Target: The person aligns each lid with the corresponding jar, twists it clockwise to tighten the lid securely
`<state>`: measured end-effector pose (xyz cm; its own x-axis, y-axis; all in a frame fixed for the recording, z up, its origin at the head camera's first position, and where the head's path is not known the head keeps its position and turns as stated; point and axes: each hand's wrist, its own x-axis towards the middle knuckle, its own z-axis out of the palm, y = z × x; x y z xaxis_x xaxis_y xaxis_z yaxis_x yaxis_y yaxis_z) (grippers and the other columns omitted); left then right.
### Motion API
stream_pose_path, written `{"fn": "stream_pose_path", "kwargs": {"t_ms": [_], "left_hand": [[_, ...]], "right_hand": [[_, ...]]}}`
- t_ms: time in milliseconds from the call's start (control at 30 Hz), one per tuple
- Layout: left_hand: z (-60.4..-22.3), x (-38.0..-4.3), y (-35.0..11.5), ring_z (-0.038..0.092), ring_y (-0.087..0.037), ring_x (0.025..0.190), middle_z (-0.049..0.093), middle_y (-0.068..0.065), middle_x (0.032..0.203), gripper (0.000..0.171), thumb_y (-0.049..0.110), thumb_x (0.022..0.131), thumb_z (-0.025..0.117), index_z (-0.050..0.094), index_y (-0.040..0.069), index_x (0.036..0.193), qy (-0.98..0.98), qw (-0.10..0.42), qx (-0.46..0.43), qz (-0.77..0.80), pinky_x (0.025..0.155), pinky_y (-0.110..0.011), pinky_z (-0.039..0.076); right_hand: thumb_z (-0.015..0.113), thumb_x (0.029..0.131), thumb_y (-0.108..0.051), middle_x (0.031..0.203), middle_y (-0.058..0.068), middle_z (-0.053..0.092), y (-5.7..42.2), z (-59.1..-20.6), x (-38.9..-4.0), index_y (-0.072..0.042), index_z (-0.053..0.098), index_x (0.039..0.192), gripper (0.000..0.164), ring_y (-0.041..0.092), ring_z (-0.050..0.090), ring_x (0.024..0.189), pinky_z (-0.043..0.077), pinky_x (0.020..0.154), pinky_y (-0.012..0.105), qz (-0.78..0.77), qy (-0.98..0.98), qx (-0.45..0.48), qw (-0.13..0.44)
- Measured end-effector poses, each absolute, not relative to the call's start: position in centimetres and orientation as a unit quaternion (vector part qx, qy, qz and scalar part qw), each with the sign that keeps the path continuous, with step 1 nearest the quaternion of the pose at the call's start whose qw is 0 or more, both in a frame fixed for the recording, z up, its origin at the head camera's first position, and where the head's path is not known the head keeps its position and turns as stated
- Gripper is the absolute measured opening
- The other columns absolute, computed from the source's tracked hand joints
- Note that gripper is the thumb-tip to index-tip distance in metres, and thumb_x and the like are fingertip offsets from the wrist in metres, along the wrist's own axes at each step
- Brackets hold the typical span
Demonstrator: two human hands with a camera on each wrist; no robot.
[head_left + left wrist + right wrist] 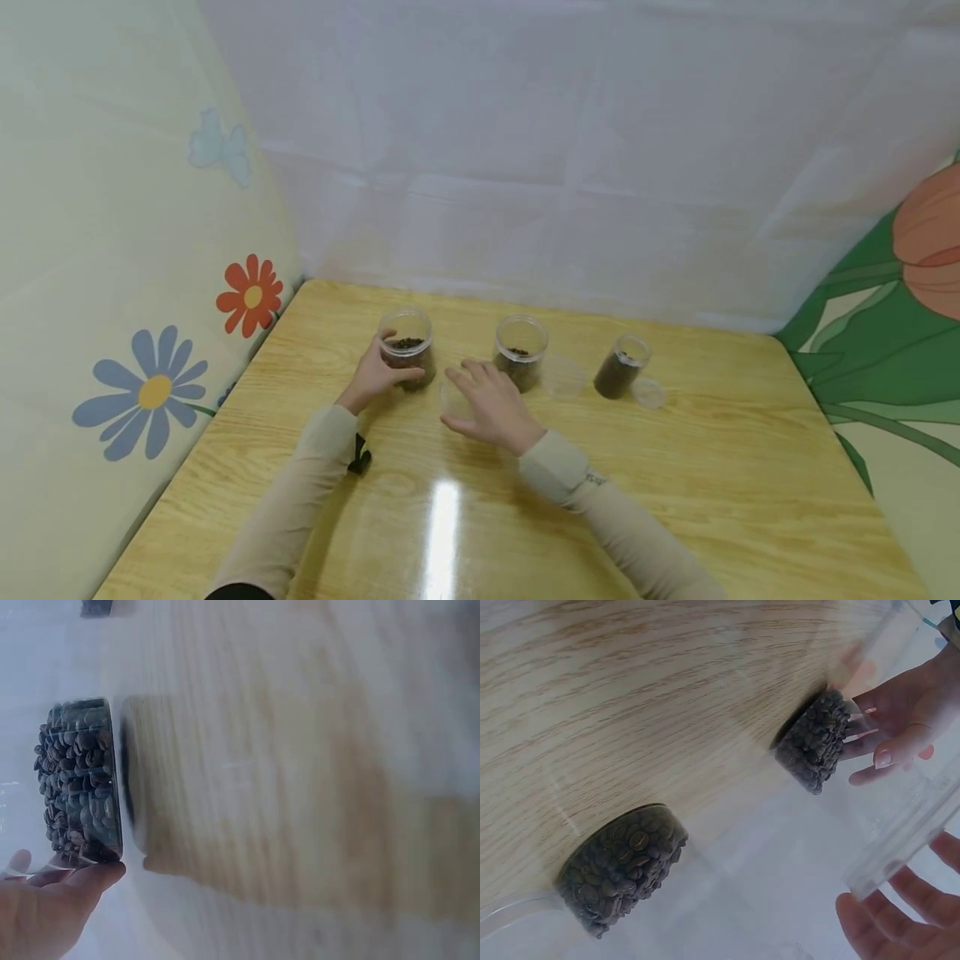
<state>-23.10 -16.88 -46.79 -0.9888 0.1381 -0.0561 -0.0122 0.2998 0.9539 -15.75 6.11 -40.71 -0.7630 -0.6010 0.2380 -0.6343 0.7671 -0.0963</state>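
The left jar (422,357), clear, lidless and partly filled with dark beans, stood upright on the far left of the worktop (720,483), inside the curve of the left hand (373,377). The thumb crossed the jar's near side while the other fingers went round its left side. Just to the right and a little nearer, a clear lid (904,832) lay in the fingers of the right hand (492,406), apart from the jar's mouth; that hand came between the viewer and part of the space between the left jar and the middle jar (519,367). The middle jar, also open and holding beans, stood near the right fingertips, with a second clear lid (564,377) flat beside it on the right. Farther right stood a narrower right jar (619,371) with dark contents, a small lid (648,392) close by its near right side. A black object (360,456) showed beside the left sleeve (300,475). The left fingers were spread apart to the jar's width and curled on its wall; the right thumb and fingers were parted widely, gripping the lid at its rim.
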Motion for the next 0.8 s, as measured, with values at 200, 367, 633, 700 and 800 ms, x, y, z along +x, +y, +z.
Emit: {"fn": "stream_pose_path", "kwargs": {"t_ms": [200, 367, 633, 700, 800], "left_hand": [[-46.2, -22.2, -16.6, 0.030, -0.036, 0.127, 0.030, -0.020, 0.142, 0.102, 0.024, 0.065, 0.083, 0.018, 0.006, 0.141, 0.809, 0.068, 0.041, 0.583, 0.102, -0.050, 0.027], [-46.1, -21.6, -16.4, 0.033, -0.037, 0.126, 0.033, -0.021, 0.140, 0.101, 0.025, 0.064, 0.084, 0.020, 0.006, 0.140, 0.815, 0.066, 0.049, 0.574, 0.101, -0.051, 0.029], [-45.9, -20.6, -15.9, 0.033, -0.037, 0.125, 0.035, -0.020, 0.139, 0.102, 0.027, 0.062, 0.085, 0.022, 0.006, 0.139, 0.823, 0.062, 0.062, 0.562, 0.101, -0.052, 0.028], [-45.9, -20.4, -15.8, 0.034, -0.037, 0.124, 0.036, -0.020, 0.138, 0.101, 0.027, 0.061, 0.085, 0.024, 0.006, 0.139, 0.824, 0.060, 0.063, 0.560, 0.101, -0.052, 0.028], [-45.8, -20.0, -15.5, 0.035, -0.036, 0.123, 0.038, -0.019, 0.136, 0.099, 0.024, 0.060, 0.086, 0.026, 0.007, 0.137, 0.823, 0.057, 0.065, 0.562, 0.101, -0.052, 0.027]], "right_hand": [[0.062, 0.080, -0.050, 0.127, 0.017, 0.047, 6.5, -40.7, -15.6, -0.010, 0.049, 0.130, 0.066, 0.031, 0.046, 0.113, 0.046, 0.086, 0.045, 0.095, -0.933, 0.332, 0.106], [0.062, 0.080, -0.049, 0.127, 0.018, 0.047, 7.0, -40.5, -15.3, -0.009, 0.049, 0.130, 0.065, 0.033, 0.046, 0.113, 0.045, 0.087, 0.047, 0.110, -0.931, 0.332, 0.107], [0.062, 0.080, -0.048, 0.124, 0.018, 0.049, 7.9, -40.6, -15.1, -0.008, 0.050, 0.128, 0.063, 0.033, 0.049, 0.110, 0.045, 0.087, 0.045, 0.114, -0.924, 0.342, 0.131], [0.062, 0.080, -0.047, 0.123, 0.019, 0.050, 8.1, -40.6, -15.0, -0.008, 0.051, 0.127, 0.063, 0.033, 0.049, 0.109, 0.045, 0.086, 0.045, 0.118, -0.921, 0.344, 0.137], [0.063, 0.079, -0.047, 0.123, 0.019, 0.050, 8.4, -40.6, -14.8, -0.007, 0.050, 0.127, 0.064, 0.033, 0.048, 0.109, 0.045, 0.087, 0.045, 0.125, -0.920, 0.344, 0.136]]}}
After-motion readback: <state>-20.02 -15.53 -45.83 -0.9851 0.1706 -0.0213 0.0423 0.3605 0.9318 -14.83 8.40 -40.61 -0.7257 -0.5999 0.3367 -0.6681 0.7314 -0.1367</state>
